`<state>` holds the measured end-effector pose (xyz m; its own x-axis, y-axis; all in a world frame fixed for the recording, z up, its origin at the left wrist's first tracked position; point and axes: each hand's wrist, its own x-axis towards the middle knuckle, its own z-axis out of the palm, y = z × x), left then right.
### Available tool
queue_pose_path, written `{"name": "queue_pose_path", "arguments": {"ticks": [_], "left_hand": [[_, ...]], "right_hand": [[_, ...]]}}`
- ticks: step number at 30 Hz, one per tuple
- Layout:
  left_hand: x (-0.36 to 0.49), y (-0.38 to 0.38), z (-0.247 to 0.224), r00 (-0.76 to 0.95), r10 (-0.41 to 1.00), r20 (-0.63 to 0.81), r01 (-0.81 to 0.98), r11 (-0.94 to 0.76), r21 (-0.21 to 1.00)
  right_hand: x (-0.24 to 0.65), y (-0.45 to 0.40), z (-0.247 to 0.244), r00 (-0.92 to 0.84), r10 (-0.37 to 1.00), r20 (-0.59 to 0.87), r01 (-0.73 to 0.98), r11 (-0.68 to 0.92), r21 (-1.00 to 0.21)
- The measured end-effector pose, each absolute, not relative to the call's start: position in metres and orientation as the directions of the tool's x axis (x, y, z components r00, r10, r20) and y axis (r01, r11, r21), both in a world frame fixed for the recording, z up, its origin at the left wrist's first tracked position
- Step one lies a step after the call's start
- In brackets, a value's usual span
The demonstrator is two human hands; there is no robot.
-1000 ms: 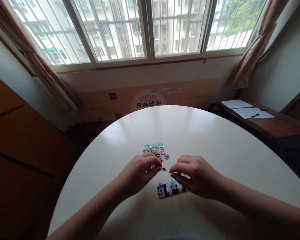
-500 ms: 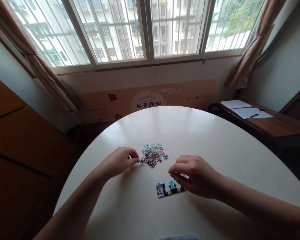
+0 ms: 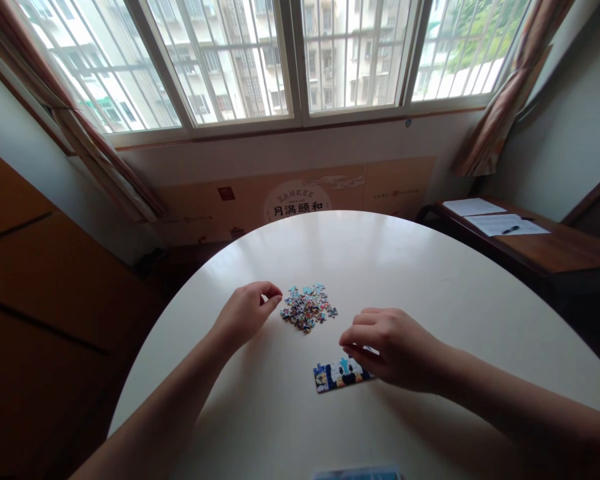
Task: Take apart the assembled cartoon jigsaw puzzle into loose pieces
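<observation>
Hands apart: my left hand (image 3: 245,312) pinches near ten o'clock of the loose jigsaw pieces (image 3: 307,310); my right hand (image 3: 395,347) curls over the assembled jigsaw strip's (image 3: 336,377) three o'clock end, contents of both unclear. A low right palm could skew the strip; a left-hand brush could scatter pieces.

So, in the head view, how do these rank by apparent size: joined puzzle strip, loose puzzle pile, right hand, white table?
1. White table
2. Right hand
3. Loose puzzle pile and joined puzzle strip: not ranked; the hand hides the strip's right end.
</observation>
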<state>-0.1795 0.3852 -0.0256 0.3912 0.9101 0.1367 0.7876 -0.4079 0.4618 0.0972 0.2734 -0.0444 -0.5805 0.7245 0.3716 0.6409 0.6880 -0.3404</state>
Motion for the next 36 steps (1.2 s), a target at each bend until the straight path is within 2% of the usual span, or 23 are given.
{"name": "queue_pose_path", "arguments": {"ticks": [4,7,10,19,28,36], "left_hand": [[-0.171,0.367,-0.016,0.529,0.834,0.156,0.709,-0.536,0.458],[-0.159,0.348,-0.013,0.693,0.718,0.072,0.608,-0.634,0.478],[-0.152,0.335,-0.015,0.786,0.618,0.004,0.548,-0.7,0.458],[-0.151,0.334,-0.019,0.81,0.586,-0.033,0.549,-0.737,0.394],[-0.141,0.32,-0.022,0.853,0.521,-0.036,0.494,-0.782,0.379],[-0.138,0.316,-0.026,0.873,0.484,-0.065,0.464,-0.78,0.42]], "right_hand": [[0.109,0.276,-0.033,-0.667,0.709,0.228,0.641,0.702,-0.309],[0.119,0.277,-0.025,-0.68,0.718,0.15,0.66,0.688,-0.302],[0.125,0.278,-0.023,-0.645,0.757,0.105,0.708,0.644,-0.292],[0.112,0.278,-0.031,-0.594,0.803,0.039,0.769,0.582,-0.265],[0.105,0.274,-0.036,-0.532,0.847,0.003,0.78,0.491,-0.388],[0.106,0.276,-0.036,-0.52,0.854,-0.014,0.745,0.445,-0.497]]}}
